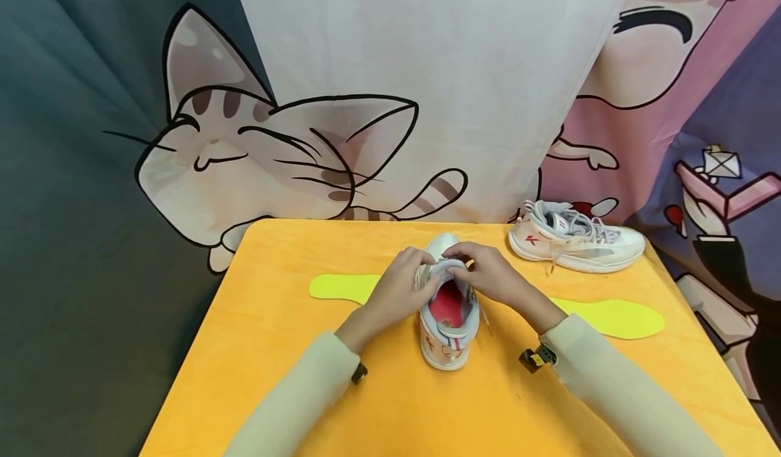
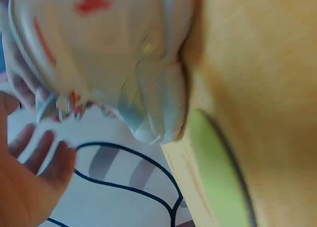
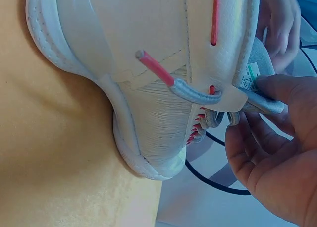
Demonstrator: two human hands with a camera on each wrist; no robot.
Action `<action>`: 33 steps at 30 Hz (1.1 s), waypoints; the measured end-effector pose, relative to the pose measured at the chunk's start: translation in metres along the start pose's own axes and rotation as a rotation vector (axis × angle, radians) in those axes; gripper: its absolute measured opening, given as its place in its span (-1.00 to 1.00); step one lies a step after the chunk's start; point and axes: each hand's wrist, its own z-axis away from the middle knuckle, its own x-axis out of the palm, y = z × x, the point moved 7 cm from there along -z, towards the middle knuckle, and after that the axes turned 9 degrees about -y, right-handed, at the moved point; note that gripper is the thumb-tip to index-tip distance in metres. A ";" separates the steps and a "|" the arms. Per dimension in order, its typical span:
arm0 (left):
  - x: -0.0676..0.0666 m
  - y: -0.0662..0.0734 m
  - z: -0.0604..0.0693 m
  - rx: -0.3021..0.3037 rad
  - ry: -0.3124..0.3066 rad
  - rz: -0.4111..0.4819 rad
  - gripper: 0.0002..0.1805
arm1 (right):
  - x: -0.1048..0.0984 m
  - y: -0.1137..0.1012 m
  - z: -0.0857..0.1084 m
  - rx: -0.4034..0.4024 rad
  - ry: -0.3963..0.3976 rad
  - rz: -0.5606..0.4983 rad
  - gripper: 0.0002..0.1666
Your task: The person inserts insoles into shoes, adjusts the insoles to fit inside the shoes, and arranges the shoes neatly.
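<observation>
A white sneaker (image 1: pixel 444 354) with red marks stands upright on the table, heel toward me, its red interior (image 1: pixel 448 304) showing. My left hand (image 1: pixel 399 287) is at the left of its opening, thumb and forefinger at the tongue's edge. In the left wrist view, that hand's other fingers (image 2: pixel 55 160) are loosely bent and off the shoe. From the right, my right hand (image 1: pixel 491 272) pinches the grey tongue (image 3: pixel 255 63), thumb by its label and fingers below near the laces. A red-and-grey lace end (image 3: pixel 171 83) hangs at the side.
Another white sneaker (image 1: pixel 579 239) sits at the table's back right. One yellow-green insole (image 1: pixel 342 287) lies left of the held shoe, and a second insole (image 1: pixel 616 317) lies right, partly behind my right forearm. A cartoon-printed curtain (image 1: pixel 488 104) hangs behind the yellow table (image 1: pixel 268 348).
</observation>
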 end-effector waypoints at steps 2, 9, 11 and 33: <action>-0.002 0.012 0.016 0.133 0.084 -0.088 -0.73 | 0.000 -0.002 0.001 -0.023 0.004 0.017 -0.71; 0.012 0.045 0.058 0.511 0.150 -0.324 -0.77 | 0.000 -0.007 0.002 -0.076 0.007 0.047 -0.74; 0.017 0.047 0.063 0.543 0.122 -0.341 -0.74 | 0.000 -0.007 0.003 -0.078 0.003 0.058 -0.75; 0.051 0.046 0.056 0.388 -0.222 -0.467 -0.78 | -0.007 -0.011 -0.012 -0.129 0.023 0.251 -0.93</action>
